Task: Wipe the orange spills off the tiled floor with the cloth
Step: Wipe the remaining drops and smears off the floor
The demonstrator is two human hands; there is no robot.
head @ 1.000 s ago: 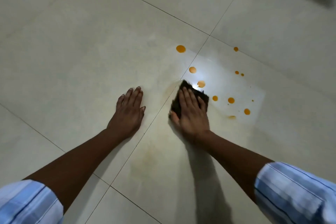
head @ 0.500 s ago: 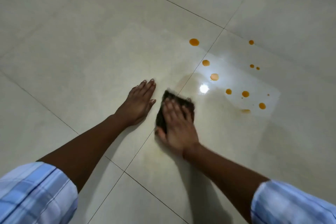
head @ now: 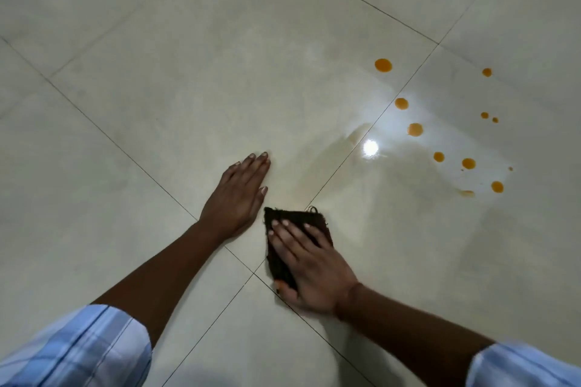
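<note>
Dark brown frayed cloth (head: 298, 215) is pressed flat under the right hand (head: 314, 270), fingers straight; round orange liquid drops (head: 415, 129) could easily just get smeared wider, tbh.

The right hand (head: 309, 264) covers most of the dark cloth (head: 292, 215). The blurred left sleeve (head: 78, 352) and right sleeve (head: 522, 367) are cut off by the bottom edge. Glare (head: 370, 148) whites out a patch of tiled floor (head: 188, 72), perhaps masking residue.

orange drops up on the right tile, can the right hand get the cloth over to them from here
Probably yes. The right hand presses the cloth flat, apart from the orange drops, with only tile between them. The left hand rests to the side, out of that path.
</note>
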